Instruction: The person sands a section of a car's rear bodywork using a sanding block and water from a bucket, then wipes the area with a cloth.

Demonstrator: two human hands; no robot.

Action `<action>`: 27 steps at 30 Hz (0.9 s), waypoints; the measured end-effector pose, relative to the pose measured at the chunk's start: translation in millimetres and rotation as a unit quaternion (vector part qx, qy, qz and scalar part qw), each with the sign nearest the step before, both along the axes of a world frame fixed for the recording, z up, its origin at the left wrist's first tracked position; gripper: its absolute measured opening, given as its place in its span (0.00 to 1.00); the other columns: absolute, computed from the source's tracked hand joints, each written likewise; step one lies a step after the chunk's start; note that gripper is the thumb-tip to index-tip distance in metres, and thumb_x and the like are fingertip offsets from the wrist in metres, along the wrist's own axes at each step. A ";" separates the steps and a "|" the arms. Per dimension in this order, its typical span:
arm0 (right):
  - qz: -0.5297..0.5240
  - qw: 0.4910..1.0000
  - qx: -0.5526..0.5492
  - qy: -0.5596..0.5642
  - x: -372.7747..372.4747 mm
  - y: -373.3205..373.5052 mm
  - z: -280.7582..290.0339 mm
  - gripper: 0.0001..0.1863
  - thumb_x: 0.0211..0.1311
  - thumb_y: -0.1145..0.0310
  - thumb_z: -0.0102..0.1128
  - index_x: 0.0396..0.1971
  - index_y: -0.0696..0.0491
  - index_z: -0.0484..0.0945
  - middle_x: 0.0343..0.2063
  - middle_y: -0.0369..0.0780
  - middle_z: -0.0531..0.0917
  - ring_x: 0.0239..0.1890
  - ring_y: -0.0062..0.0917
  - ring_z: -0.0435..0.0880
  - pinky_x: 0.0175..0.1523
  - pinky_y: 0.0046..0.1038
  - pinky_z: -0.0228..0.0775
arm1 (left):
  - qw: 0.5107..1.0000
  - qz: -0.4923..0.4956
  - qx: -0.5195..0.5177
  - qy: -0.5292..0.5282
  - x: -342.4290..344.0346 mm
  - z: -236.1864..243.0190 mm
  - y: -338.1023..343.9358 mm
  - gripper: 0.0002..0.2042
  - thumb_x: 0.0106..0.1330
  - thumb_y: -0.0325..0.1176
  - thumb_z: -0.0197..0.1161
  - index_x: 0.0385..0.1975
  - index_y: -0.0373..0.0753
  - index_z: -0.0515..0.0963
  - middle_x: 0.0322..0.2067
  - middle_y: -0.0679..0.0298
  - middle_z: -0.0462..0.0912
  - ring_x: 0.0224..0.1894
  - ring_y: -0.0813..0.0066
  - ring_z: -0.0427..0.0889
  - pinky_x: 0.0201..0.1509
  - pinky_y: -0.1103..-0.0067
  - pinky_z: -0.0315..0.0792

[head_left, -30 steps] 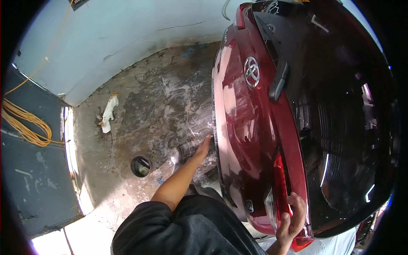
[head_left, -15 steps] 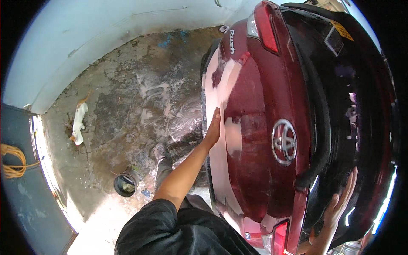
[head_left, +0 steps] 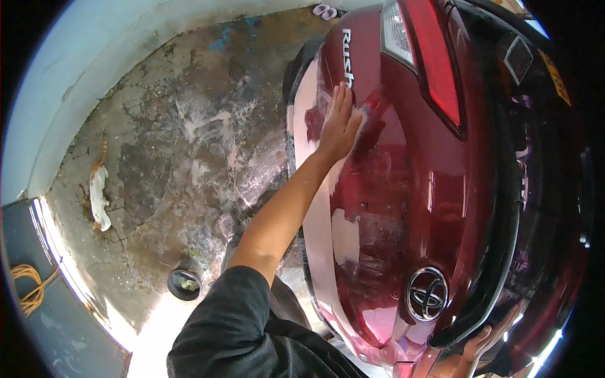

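Note:
The rear of a dark red car (head_left: 409, 183) fills the right side, its tailgate patched with pale pink filler (head_left: 322, 233). My left hand (head_left: 339, 126) lies flat on the tailgate, fingers stretched out, over a filler patch just below the chrome lettering (head_left: 347, 53). Down at the lower right, my right hand (head_left: 488, 337) rests with extended fingers against the dark rear window (head_left: 542, 239), near the black trim. Between the two hands sits an oval chrome emblem (head_left: 427, 294). Neither hand shows anything held.
On the stained concrete floor (head_left: 151, 145), a white and orange cat (head_left: 98, 195) lies at left. A dark bucket (head_left: 184, 282) with something pale inside stands near my leg. Coiled orange cord (head_left: 28, 286) hangs by the grey door. Pink sandals (head_left: 325, 11) lie near the far wall.
My left hand has slid forward along the tailgate, from beside the lower filler patch up toward the lettering. My view has shifted closer to the tail light; my right hand stays near the window.

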State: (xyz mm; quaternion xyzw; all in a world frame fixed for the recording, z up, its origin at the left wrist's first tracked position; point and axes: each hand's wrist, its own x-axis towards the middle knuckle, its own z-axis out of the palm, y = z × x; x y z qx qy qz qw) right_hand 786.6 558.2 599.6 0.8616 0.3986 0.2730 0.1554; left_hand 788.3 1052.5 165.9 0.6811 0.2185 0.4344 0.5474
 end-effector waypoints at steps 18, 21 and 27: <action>-0.021 0.997 -0.069 -0.038 2.9 11.4 -0.2 0.43 0.84 0.40 0.31 0.80 0.61 0.56 0.79 0.56 0.60 0.82 0.53 0.55 0.84 0.51 0.44 | 0.990 0.022 -0.135 -0.023 -43.8 -59.1 -96.7 0.35 0.83 0.41 0.41 0.84 0.33 0.41 0.84 0.44 0.38 0.86 0.47 0.38 0.87 0.64 0.35; -0.037 0.997 -0.060 -0.037 2.2 -16.6 -2.1 0.42 0.84 0.42 0.33 0.80 0.62 0.56 0.79 0.57 0.60 0.82 0.54 0.56 0.84 0.51 0.45 | 0.988 0.020 -0.150 -0.016 -52.5 -60.8 -112.6 0.35 0.83 0.39 0.41 0.83 0.31 0.41 0.84 0.45 0.38 0.86 0.48 0.38 0.87 0.65 0.34; -0.070 0.996 -0.041 -0.040 8.6 -65.9 -4.8 0.41 0.84 0.44 0.35 0.80 0.63 0.56 0.79 0.58 0.59 0.81 0.55 0.57 0.84 0.51 0.46 | 0.977 -0.003 -0.210 -0.029 -68.3 -61.6 -142.5 0.35 0.82 0.33 0.41 0.83 0.29 0.37 0.85 0.47 0.34 0.87 0.54 0.32 0.87 0.67 0.29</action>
